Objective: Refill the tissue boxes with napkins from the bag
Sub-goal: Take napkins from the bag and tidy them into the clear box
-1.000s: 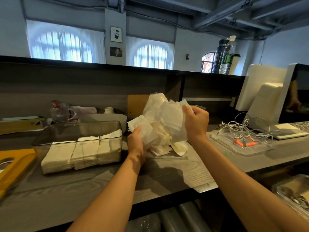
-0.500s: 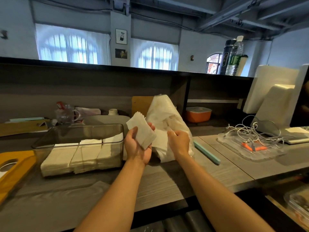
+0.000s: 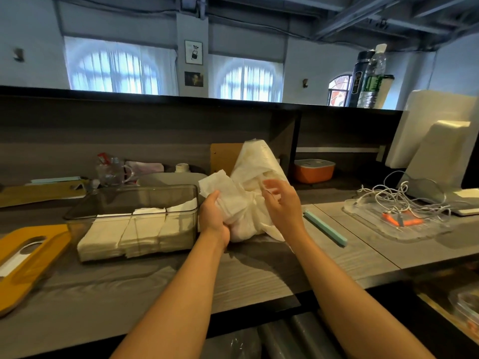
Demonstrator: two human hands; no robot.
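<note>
Daylight glows bluish through the arched windows (image 3: 116, 71) at twelve o'clock, blown out and soft. The bench (image 3: 259, 278) sits dimmer, forearm shadows falling towards six. Wide-angle bending warps the edges; the right hand (image 3: 281, 203) is motion-blurred.

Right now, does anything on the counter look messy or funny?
A little. The white cables lie in a tangled heap over the clear tray on the right. The yellow lid lies off the clear tissue box, which is only partly filled. The left hand grips crumpled napkins by the bag.
</note>
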